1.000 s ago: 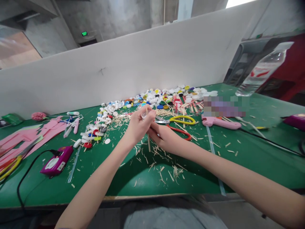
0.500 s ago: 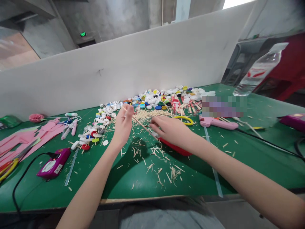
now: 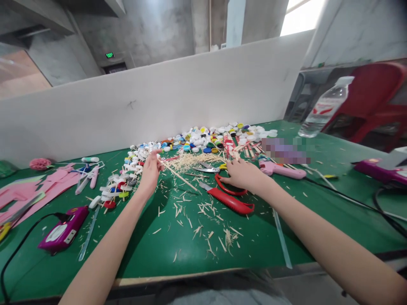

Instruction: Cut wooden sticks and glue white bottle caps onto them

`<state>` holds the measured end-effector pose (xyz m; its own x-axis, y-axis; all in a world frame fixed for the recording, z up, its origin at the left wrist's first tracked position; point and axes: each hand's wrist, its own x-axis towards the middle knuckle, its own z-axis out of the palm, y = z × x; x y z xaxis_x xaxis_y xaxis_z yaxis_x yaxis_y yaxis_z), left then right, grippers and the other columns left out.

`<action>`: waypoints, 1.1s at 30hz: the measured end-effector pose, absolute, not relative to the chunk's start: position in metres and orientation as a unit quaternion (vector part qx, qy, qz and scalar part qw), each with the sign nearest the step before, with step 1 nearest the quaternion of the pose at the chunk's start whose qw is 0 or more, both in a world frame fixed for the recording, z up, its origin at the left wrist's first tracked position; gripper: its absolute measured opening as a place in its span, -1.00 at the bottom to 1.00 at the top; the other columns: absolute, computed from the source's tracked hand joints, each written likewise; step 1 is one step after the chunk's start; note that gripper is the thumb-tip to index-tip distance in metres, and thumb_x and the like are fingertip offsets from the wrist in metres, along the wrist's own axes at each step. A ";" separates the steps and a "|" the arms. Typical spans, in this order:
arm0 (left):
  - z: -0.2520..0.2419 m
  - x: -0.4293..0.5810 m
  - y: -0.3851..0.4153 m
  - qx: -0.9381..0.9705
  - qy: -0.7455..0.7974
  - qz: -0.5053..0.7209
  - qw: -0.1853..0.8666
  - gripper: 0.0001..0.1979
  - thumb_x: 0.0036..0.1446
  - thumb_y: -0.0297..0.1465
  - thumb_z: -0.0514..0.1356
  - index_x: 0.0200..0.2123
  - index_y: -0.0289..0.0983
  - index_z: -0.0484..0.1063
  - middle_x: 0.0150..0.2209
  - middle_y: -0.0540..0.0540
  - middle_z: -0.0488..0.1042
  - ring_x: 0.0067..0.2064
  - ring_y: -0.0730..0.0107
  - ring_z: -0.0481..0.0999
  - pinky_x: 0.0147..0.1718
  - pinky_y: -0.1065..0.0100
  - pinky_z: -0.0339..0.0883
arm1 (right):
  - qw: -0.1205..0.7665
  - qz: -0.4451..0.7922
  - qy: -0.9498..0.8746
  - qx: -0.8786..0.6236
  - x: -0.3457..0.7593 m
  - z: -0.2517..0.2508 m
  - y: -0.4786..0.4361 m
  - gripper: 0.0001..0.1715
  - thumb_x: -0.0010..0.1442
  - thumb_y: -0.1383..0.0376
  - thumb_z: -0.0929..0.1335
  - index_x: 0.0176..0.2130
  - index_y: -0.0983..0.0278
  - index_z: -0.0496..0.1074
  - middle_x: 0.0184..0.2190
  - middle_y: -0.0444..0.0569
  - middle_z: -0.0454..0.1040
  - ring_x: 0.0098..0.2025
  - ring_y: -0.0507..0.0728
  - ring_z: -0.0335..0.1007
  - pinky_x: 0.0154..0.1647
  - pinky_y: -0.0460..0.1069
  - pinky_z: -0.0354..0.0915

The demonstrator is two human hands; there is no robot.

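Observation:
My left hand (image 3: 149, 171) is closed in a pinch on the upper end of a thin wooden stick (image 3: 181, 177). The stick slants down and to the right, and its lower end rests on the green table (image 3: 260, 237). My right hand (image 3: 244, 174) lies palm down with its fingers stretched out, open, over the handles of the scissors (image 3: 208, 169). One red handle loop (image 3: 226, 190) shows under its fingers. A red cutter (image 3: 232, 202) lies just in front of that hand. Wood shavings (image 3: 206, 209) are scattered between my arms.
A pile of coloured bottle caps (image 3: 203, 137) runs along the white partition (image 3: 190, 101). A pink glue gun (image 3: 280, 169) lies to the right, a purple one (image 3: 62, 228) with its cable at the left. There are pink paper pieces (image 3: 32, 186) at far left and a water bottle (image 3: 321, 108) at back right.
My hands, which held the stick together, have parted. The left one carried the stick to the left; the right one let go and moved down onto the scissors. The view shifted.

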<state>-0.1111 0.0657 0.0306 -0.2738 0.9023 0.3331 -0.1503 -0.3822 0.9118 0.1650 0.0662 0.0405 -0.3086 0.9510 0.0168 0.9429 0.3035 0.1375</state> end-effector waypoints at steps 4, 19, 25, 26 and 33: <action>0.022 -0.120 0.069 0.459 0.384 0.716 0.358 -0.65 0.10 -0.04 0.13 -0.30 -0.21 0.34 -0.53 0.02 0.28 -0.56 0.52 0.20 -0.59 0.45 0.08 | 0.053 0.033 0.811 0.582 0.168 0.044 0.069 -0.49 0.12 0.04 0.29 -0.14 0.39 0.45 -0.16 0.27 0.45 0.01 0.38 0.27 -0.11 0.14 0.25; 0.015 -0.114 0.069 0.333 0.400 0.745 0.418 -0.68 0.10 -0.13 0.17 -0.45 -0.28 0.27 -0.43 -0.16 0.51 -0.52 0.51 0.39 -0.52 0.44 0.24 | -0.012 0.054 0.812 0.581 0.168 0.040 0.077 -0.48 0.03 0.06 0.31 -0.14 0.40 0.38 -0.13 0.29 0.37 -0.13 0.29 0.33 -0.21 0.07 0.26; 0.014 -0.111 0.065 0.343 0.436 0.709 0.435 -0.61 0.05 -0.06 0.19 -0.49 -0.29 0.28 -0.54 -0.13 0.49 -0.62 0.53 0.35 -0.62 0.46 0.19 | -0.018 0.076 0.809 0.582 0.159 0.041 0.069 -0.53 0.01 0.07 0.29 -0.21 0.37 0.42 -0.20 0.27 0.45 -0.11 0.34 0.34 -0.22 0.11 0.24; 0.014 -0.110 0.064 0.350 0.442 0.701 0.437 -0.60 0.05 -0.05 0.18 -0.51 -0.28 0.26 -0.58 -0.11 0.47 -0.64 0.54 0.32 -0.65 0.47 0.15 | -0.020 0.073 0.810 0.581 0.158 0.042 0.068 -0.56 0.01 0.08 0.29 -0.25 0.36 0.43 -0.25 0.25 0.46 -0.16 0.33 0.36 -0.27 0.11 0.25; 0.016 -0.106 0.061 0.353 0.423 0.691 0.467 -0.59 0.14 -0.06 0.10 -0.54 -0.26 0.17 -0.70 0.03 0.29 -0.70 0.61 0.14 -0.71 0.53 0.02 | -0.078 -0.015 0.817 0.571 0.158 0.050 0.071 -0.58 0.09 -0.01 0.21 -0.40 0.26 0.40 -0.43 0.09 0.46 -0.40 0.18 0.35 -0.44 0.05 0.18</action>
<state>-0.1064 0.0608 0.0157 -0.3138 0.9450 0.0921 -0.3470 -0.2044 0.9153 0.1581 0.0713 0.0497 -0.3348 0.9360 0.1092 0.9312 0.3463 -0.1137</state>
